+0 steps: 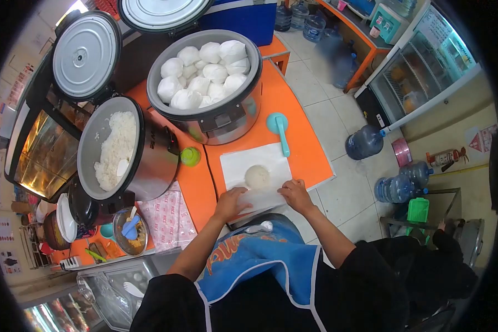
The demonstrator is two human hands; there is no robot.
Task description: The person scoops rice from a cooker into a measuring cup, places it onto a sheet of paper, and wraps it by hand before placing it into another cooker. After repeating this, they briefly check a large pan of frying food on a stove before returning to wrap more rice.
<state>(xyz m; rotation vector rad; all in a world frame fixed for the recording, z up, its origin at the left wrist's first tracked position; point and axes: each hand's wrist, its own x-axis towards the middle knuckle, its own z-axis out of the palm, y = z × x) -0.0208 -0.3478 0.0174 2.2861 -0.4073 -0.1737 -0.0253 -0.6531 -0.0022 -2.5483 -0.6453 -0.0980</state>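
A white sheet of wrapping paper (235, 166) lies on the orange table with a round mound of rice (257, 177) in its middle. My left hand (231, 203) has its fingers closed on the near left edge of the sheet. At the near right corner, my right hand (296, 196) pinches the paper. The near edge is slightly lifted between my hands. Just beyond the sheet lies a teal scoop (279, 128), its handle pointing towards me.
A large rice cooker (213, 124) full of white paper bundles (199, 77) stands behind the sheet. To the left, another open cooker (155, 160) holds loose rice (116, 149). Nearby are a green round object (190, 156), printed papers (169, 213) and a metal bowl (141, 243).
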